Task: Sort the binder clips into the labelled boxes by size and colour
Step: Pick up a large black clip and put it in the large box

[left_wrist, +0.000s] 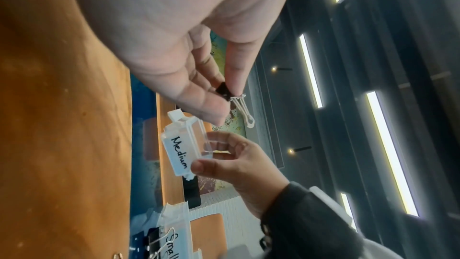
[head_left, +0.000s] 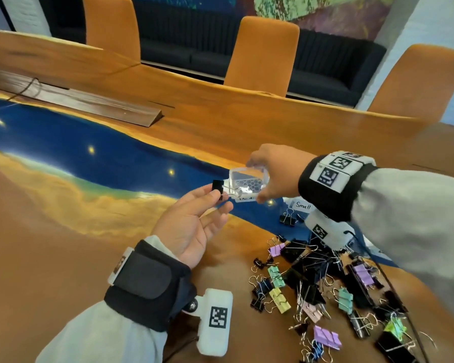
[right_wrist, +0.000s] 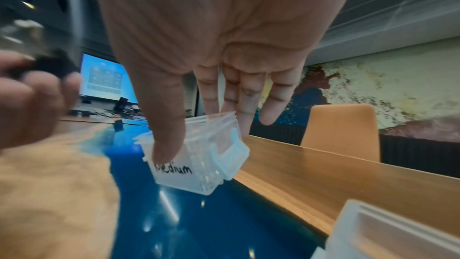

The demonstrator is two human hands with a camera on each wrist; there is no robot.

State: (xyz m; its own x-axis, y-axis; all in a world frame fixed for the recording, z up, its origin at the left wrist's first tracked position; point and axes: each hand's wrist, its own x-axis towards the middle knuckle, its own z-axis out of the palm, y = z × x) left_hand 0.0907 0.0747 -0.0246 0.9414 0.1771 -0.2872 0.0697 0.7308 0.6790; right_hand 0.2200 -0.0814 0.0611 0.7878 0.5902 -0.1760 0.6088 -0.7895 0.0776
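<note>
My left hand (head_left: 194, 221) pinches a black binder clip (head_left: 217, 186) between thumb and fingertips, its wire handles pointing toward the box mouth. The same black clip (left_wrist: 224, 91) shows in the left wrist view. My right hand (head_left: 270, 171) grips a small clear box (head_left: 248, 183) labelled "Medium" and holds it lifted above the table, tilted toward the clip. That Medium box (right_wrist: 196, 153) sits under my thumb in the right wrist view, open at the top. A second box labelled "Small" (head_left: 300, 206) stands on the table behind it.
A heap of binder clips (head_left: 325, 284), black, purple, green, yellow and pink, lies on the wooden table (head_left: 50, 258) at lower right. A blue resin strip (head_left: 89, 142) crosses the table. Orange chairs (head_left: 262, 53) line the far edge.
</note>
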